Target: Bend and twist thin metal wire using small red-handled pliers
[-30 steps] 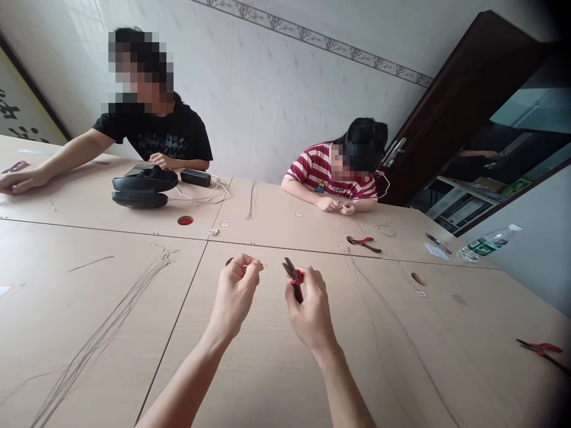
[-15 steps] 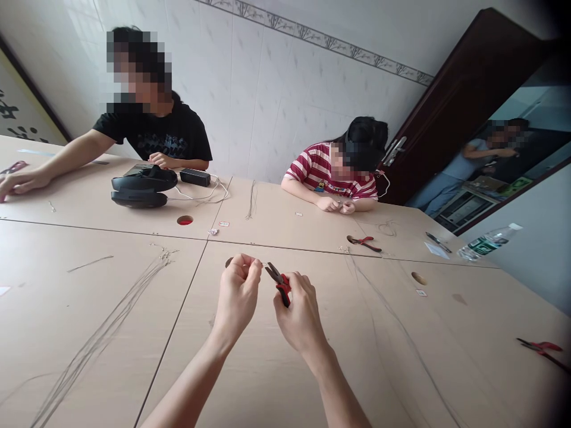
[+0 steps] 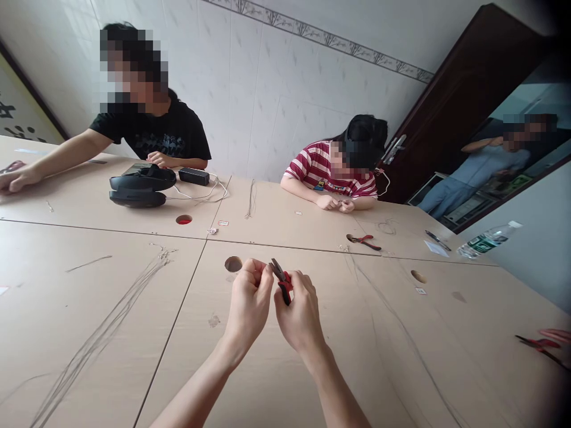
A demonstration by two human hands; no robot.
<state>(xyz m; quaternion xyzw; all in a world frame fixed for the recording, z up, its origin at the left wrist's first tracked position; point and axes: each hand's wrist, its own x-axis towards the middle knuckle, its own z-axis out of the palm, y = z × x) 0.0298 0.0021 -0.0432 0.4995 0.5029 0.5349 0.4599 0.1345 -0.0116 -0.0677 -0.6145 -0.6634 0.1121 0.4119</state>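
Red-handled pliers are held in my right hand, their dark jaws pointing up and to the left. Close against the jaws, my left hand is closed in a pinch; what its fingertips hold is too small to make out. Both hands are above the wooden table. A bundle of thin wires lies to the left of my hands. Long thin wires stretch across the table on the right.
Across the table are a black headset, a black box, other pliers and two seated people. A bottle stands at the right. More pliers lie at the right edge near another person's hand. Someone stands in the doorway.
My left hand has moved right, up to the pliers' jaws, uncovering a round table hole. A person's hand has appeared by the pliers at the right edge. The person in the doorway has shifted right.
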